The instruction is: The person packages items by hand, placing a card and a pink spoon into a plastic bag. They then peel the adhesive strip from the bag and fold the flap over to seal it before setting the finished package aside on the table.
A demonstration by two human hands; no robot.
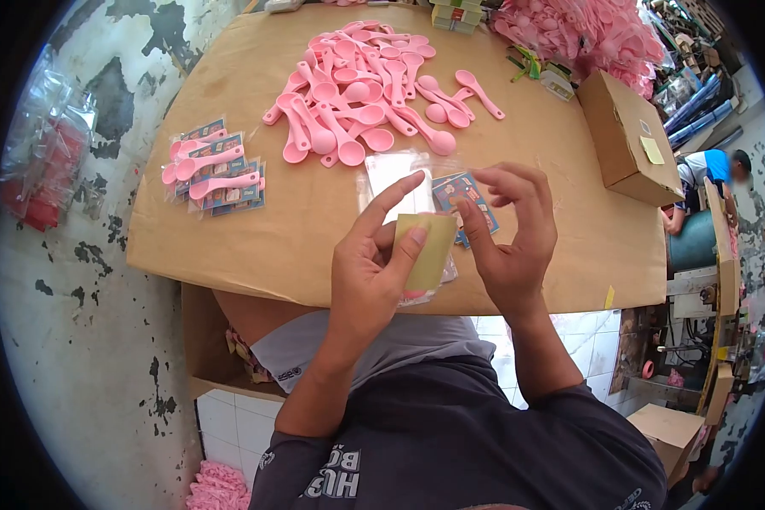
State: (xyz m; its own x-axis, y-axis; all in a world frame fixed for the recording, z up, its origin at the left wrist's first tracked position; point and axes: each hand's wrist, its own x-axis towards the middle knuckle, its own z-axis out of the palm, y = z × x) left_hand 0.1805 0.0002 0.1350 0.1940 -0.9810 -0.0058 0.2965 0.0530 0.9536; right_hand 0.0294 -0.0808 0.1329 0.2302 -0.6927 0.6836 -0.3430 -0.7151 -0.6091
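Note:
My left hand grips a small clear packet with a yellowish card and something pink at its lower end. My right hand pinches the packet's right edge with thumb and forefinger. Just behind the hands lie clear plastic bags and a blue printed card on the brown paper-covered table. A heap of loose pink spoons lies farther back.
Several packed spoons on blue cards are stacked at the left. A cardboard box sits at the right edge, with a pile of pink items behind it. Another person sits far right. Red packets lie on the floor left.

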